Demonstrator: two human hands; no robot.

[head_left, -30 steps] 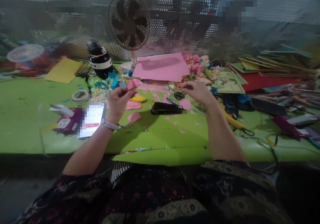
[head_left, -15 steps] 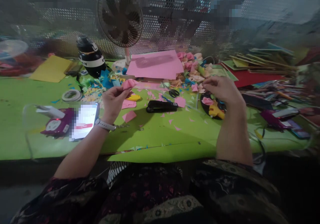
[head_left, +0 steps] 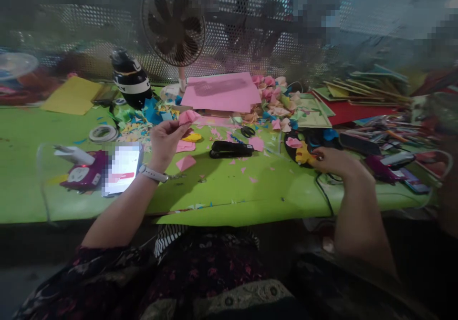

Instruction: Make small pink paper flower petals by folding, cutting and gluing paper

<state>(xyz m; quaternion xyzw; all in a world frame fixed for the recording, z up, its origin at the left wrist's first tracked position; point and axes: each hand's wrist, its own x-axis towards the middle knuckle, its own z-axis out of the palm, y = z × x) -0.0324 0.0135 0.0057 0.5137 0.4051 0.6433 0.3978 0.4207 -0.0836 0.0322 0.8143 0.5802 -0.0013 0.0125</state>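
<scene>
While our left hand [head_left: 165, 141] pinches pink paper [head_left: 188, 117], our right hand [head_left: 334, 160] is at the yellow tool [head_left: 303, 154] right of the stapler [head_left: 231, 149]; whether gripping, we cannot tell.

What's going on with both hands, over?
Left fingers pinch folded pink paper. Right fingers at yellow tool, grip unclear. Black stapler lies between them.

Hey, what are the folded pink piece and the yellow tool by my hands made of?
Folded pink piece: probably matte paper, as it looks thin, creased and without gloss. Yellow tool: likely hard plastic, from its solid, evenly bright, molded-looking body; blur leaves its exact finish open.
</scene>
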